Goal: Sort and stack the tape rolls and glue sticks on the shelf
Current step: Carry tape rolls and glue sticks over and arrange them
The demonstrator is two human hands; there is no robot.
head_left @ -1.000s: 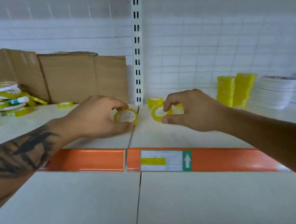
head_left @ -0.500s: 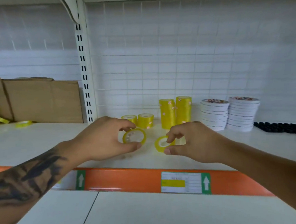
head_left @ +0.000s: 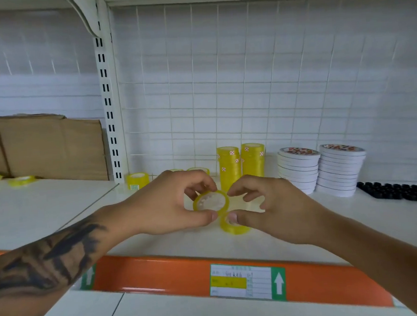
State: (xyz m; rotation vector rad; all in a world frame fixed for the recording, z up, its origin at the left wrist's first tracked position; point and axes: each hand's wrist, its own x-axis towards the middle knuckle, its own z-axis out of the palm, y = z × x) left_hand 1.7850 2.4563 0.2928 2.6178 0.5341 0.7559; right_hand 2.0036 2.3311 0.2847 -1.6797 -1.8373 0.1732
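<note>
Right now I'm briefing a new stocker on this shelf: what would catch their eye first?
Mid-shelf, the left hand pinches a small yellow tape roll tilted above a second yellow roll standing on the white shelf, where the right hand's thumb touches it. Behind stand two tall yellow roll stacks, beside two stacks of flat white tape rolls. A bright orange shelf-edge strip runs below.
</note>
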